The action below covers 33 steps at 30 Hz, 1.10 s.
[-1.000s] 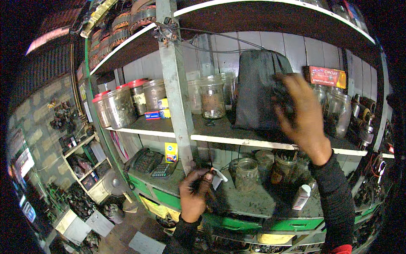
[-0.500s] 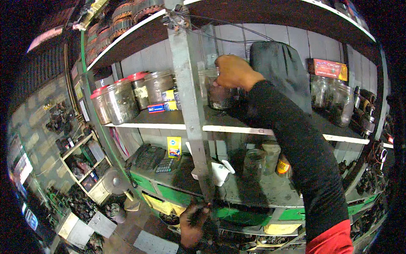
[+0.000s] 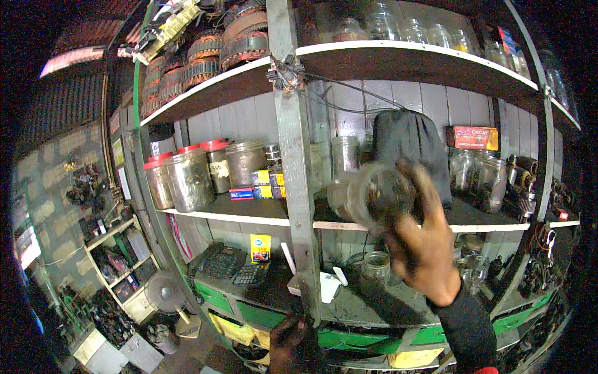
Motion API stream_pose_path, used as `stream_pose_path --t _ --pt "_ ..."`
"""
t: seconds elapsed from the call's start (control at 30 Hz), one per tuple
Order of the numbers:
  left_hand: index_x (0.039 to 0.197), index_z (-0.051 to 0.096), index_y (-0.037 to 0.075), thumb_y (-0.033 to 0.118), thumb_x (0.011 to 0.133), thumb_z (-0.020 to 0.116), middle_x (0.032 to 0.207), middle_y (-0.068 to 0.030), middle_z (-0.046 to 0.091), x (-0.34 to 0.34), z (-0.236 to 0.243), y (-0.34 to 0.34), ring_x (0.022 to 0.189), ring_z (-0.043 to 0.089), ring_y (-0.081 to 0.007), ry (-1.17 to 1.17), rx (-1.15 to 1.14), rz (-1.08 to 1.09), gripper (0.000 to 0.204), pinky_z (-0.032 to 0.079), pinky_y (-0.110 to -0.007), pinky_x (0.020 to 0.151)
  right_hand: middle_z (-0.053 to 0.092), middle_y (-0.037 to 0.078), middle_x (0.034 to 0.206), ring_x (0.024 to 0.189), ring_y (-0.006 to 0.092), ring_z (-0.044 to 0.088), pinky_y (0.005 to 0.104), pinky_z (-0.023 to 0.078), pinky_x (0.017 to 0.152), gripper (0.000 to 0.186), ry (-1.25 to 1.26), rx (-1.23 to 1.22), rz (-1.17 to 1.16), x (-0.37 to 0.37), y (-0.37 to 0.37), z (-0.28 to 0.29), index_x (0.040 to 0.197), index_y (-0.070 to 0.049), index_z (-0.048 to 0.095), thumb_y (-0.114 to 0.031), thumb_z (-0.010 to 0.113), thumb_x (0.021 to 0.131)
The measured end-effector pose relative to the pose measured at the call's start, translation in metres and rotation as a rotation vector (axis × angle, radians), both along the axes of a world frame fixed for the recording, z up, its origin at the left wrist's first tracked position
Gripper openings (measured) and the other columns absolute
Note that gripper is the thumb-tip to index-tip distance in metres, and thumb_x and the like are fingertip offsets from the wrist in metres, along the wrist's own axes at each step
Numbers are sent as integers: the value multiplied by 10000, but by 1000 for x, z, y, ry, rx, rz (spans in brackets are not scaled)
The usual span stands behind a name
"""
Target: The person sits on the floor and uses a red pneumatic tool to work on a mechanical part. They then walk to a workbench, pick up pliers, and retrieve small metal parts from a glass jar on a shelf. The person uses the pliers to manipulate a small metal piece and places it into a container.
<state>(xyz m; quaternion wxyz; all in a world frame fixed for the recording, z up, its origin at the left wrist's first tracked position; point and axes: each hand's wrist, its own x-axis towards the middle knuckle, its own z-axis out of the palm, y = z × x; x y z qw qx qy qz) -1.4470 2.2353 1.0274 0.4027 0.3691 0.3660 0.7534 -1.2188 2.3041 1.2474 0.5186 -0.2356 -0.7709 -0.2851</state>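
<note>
In front of the middle shelf my right hand (image 3: 428, 246) grips a clear jar (image 3: 358, 194), blurred by motion. The jar is tipped on its side, its mouth pointing left, with dark contents inside. Low in front of the grey upright post (image 3: 301, 187), my left hand (image 3: 285, 343) is closed. Shadow covers its fingers, so what they hold cannot be made out. Behind the raised jar, another clear jar (image 3: 344, 154) stands on the shelf beside a dark draped cover (image 3: 405, 140).
Red-lidded jars (image 3: 189, 181) and small boxes (image 3: 260, 186) line the shelf's left part. More jars (image 3: 489, 181) stand right, below a red box (image 3: 474, 138). On the counter are a telephone (image 3: 219, 260), a calculator (image 3: 252, 274) and a glass jar (image 3: 375, 268). Wires hang from the post.
My right hand has drawn the jar off the shelf, toward me and downward, tipping it over. The view has shifted upward, showing the top shelf's jars. My left hand stays low by the post.
</note>
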Motion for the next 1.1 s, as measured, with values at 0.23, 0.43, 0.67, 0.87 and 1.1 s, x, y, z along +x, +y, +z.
stream_pose_path --t 0.23,0.43,0.67,0.87,1.1 --pt "1290 602 72 258 1001 665 1004 -6 660 1 40 22 889 643 -172 -383 64 -403 350 541 -328 759 482 376 1404 1206 537 587 544 520 1001 320 -140 -17 147 4 -47 -65 863 -24 608 -67 766 588" --pt "1401 529 93 383 951 696 1228 -72 657 9 53 57 1127 644 -255 -435 305 -612 560 549 -416 953 517 299 1434 1211 510 585 515 544 996 163 -225 -69 193 -3 -65 -86 835 -99 644 -103 760 721" --pt "1459 470 82 410 965 649 1378 -119 606 13 42 54 1247 607 -311 -479 267 -706 619 511 -476 1059 561 295 1403 1144 500 627 483 592 911 137 -249 -52 165 -8 -79 -95 774 -123 610 -142 735 721" --pt "1490 421 100 466 990 605 1369 -111 597 11 30 63 1235 608 -289 -224 281 -512 646 515 -454 1040 565 360 1270 1108 501 638 558 565 927 235 -276 -83 216 -7 -86 -101 906 10 650 54 763 705" --pt "1517 397 95 443 987 614 1439 -131 544 7 20 72 1301 561 -301 -171 310 -501 670 495 -460 1076 543 359 1284 1112 529 622 579 546 957 204 -237 -198 312 -9 -85 -106 882 39 634 81 745 715"
